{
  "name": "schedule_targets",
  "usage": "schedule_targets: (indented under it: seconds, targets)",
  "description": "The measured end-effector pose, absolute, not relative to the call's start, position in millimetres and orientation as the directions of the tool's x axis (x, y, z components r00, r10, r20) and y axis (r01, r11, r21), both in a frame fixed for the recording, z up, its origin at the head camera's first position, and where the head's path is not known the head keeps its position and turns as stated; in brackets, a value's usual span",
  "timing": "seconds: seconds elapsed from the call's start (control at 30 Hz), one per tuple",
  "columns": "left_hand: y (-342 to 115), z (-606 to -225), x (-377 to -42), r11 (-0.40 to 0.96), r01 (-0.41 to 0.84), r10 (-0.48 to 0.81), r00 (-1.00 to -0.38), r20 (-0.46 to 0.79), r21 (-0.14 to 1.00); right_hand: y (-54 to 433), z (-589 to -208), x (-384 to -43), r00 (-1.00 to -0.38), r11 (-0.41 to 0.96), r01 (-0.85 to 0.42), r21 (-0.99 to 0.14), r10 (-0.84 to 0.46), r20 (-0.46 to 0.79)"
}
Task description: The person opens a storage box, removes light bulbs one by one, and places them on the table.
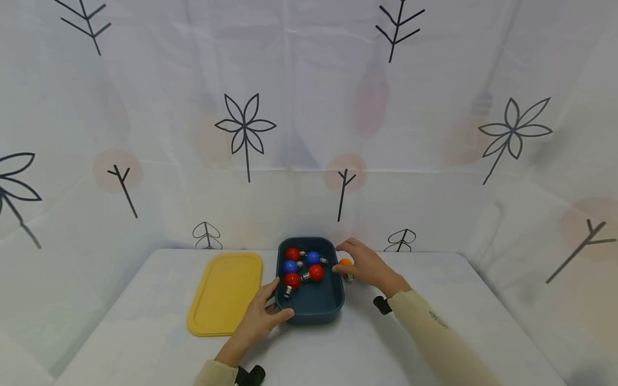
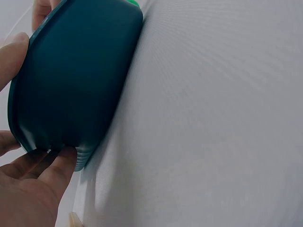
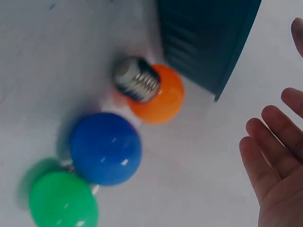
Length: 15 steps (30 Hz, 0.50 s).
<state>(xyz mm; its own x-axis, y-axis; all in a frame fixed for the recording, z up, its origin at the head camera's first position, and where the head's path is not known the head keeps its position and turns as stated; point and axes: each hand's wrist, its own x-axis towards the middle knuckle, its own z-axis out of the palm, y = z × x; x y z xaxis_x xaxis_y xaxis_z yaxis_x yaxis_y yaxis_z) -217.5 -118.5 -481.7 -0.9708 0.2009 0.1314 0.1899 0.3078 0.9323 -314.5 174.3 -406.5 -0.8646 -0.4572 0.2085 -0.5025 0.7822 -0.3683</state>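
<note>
A dark blue tub (image 1: 311,313) stands on the table with three red light bulbs (image 1: 316,273) and two blue light bulbs (image 1: 313,258) inside. At its near left corner my left hand (image 1: 258,316) holds the tub, thumb at the near side and fingers against the left wall (image 2: 57,175). Beyond the opposite rim, my right hand (image 1: 369,268) hovers with fingers spread and nothing in them. Below it, an orange bulb (image 3: 165,97) lies beside the tub. A blue bulb (image 3: 106,149) and a green bulb (image 3: 64,201) lie near it in the right wrist view, hidden by the hand in the head view.
A yellow rectangular lid or tray (image 1: 224,295) lies flat left of the tub. Behind the white table (image 1: 140,321) hangs a patterned cloth (image 1: 289,134), close to the table's back edge. Black wrist devices (image 1: 250,375) sit at both cuffs.
</note>
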Motion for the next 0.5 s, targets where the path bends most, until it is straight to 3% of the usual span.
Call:
schedule_targets:
  seconds: [0.27, 0.5]
  targets:
    - [-119, -482, -219, 0.313, 0.192, 0.207, -0.97, 0.13, 0.93, 142, -406, -317, -0.809, 0.727, -0.584, -0.362, -0.558, 0.184]
    - [-120, -484, -221, 0.321, 0.183, 0.204, -0.972, 0.121, 0.929, 123, -414, -323, -0.785, 0.721, -0.602, -0.343, -0.613, 0.089]
